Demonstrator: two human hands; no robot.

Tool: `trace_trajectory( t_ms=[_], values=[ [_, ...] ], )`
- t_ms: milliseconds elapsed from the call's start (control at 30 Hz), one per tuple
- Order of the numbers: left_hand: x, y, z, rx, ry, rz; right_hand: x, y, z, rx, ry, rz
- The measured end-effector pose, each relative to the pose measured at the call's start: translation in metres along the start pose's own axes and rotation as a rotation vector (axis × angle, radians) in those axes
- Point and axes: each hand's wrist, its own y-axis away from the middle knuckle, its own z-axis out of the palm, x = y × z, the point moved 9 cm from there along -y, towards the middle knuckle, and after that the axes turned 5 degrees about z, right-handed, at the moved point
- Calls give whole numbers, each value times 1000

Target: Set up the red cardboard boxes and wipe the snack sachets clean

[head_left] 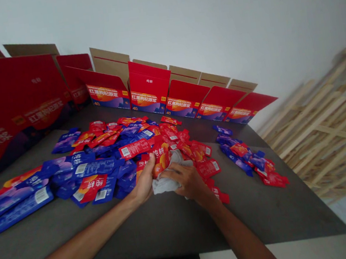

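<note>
Near the table's middle, my left hand [145, 179] is closed on the left side of a red pouch [159, 151] with orange fruit printed on it. My right hand [188, 180] grips a light grey cloth [166, 185] that lies against the lower right of that pouch. Parts of the fingers are hidden by the cloth. Behind and left of my hands spreads a loose heap of blue pouches [97, 167] and red ones. More red pouches [208, 168] lie just right of my right hand.
A smaller row of mixed pouches [240, 150] lies at the right of the dark table [172, 226]. Several open red boxes [147, 88] stand along the back by the wall. A large red carton [15, 106] fills the left. Wooden slats [327, 127] stand beyond the right edge.
</note>
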Motion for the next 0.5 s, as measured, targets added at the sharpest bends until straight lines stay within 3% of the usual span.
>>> trace_trajectory(
  t_ms=[300, 400, 500],
  values=[
    [-24, 4, -4, -35, -109, 42, 36, 9, -43, 416, -87, 360],
    [-21, 7, 4, -81, -93, 35, 34, 7, -43, 407, -100, 327],
    [-15, 7, 14, -131, -40, -23, 26, 1, -32, 260, -96, 230]
  ],
)
